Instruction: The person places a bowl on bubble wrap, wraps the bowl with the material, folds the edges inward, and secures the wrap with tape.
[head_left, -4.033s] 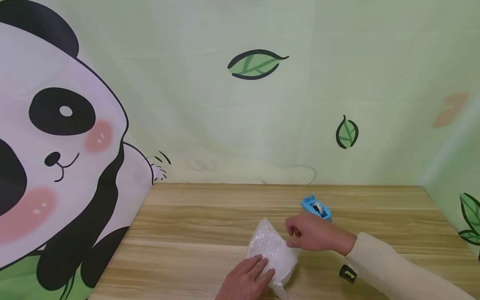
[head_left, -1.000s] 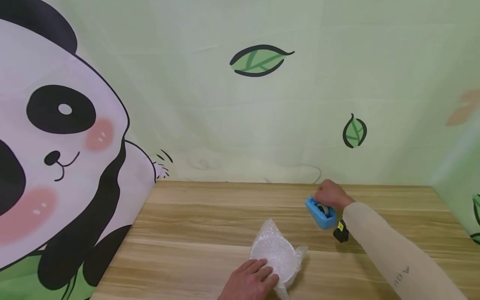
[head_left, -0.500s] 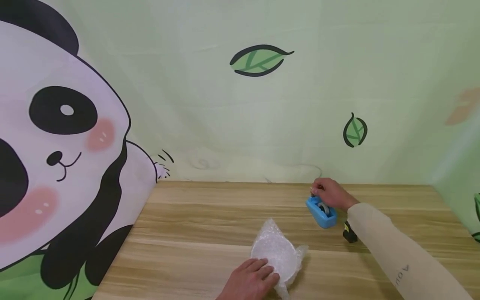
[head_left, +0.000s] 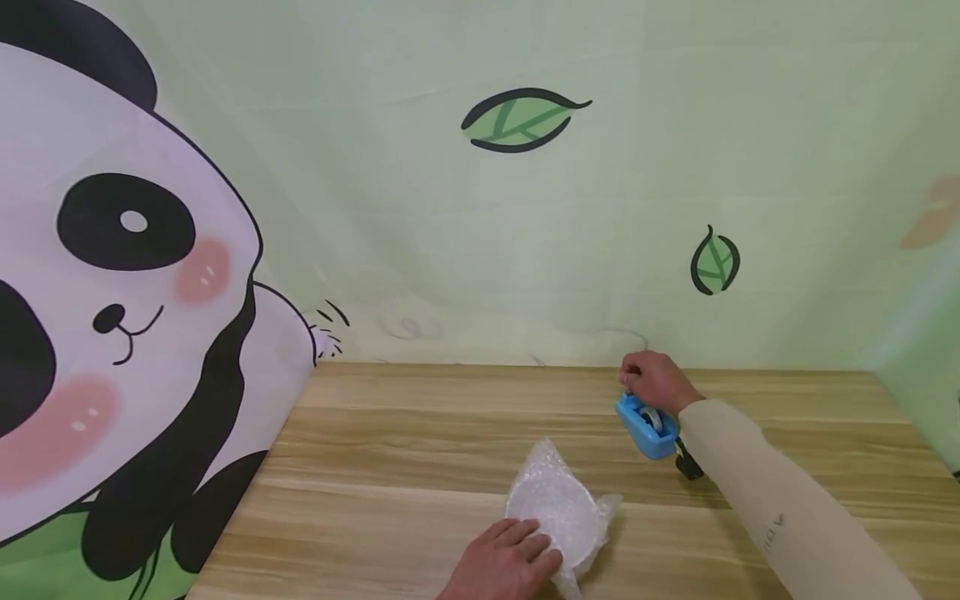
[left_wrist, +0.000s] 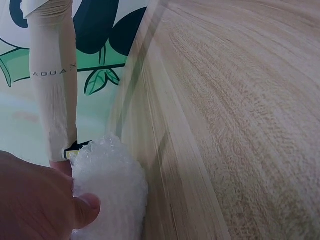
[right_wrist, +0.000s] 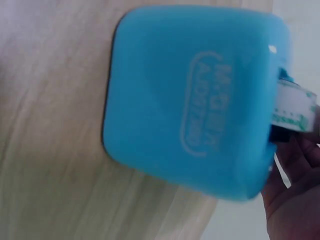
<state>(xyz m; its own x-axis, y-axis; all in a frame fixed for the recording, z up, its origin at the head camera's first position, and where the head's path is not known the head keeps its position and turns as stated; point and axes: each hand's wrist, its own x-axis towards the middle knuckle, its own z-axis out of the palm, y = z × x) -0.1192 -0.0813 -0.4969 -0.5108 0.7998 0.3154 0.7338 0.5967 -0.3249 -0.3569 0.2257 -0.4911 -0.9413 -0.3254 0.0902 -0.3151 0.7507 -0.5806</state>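
A round whitish thing in bubble wrap (head_left: 558,508) lies at the front middle of the table in the head view. My left hand (head_left: 506,560) rests its fingers on the wrap's near left part; in the left wrist view its thumb (left_wrist: 87,207) lies along the packet. Farther back stands a blue tape dispenser (head_left: 647,429) with a roll of tape (head_left: 654,419) in it. Bent over the dispenser's far end, my right hand (head_left: 656,379) pinches at the tape with thumb and forefinger. The right wrist view shows the dispenser's lettered end, and the roll (right_wrist: 295,105) with green print.
A small black thing (head_left: 687,461), like a tape measure, sits beside the dispenser, partly covered by the right sleeve (head_left: 765,492). Behind the wooden table (head_left: 420,425) hangs a green cloth backdrop (head_left: 360,183) with a panda and leaves.
My right hand has gone from beside the bubble wrap to the dispenser's far end, its fingers now at the tape. The dispenser has turned slightly. My left hand has stayed on the wrap.
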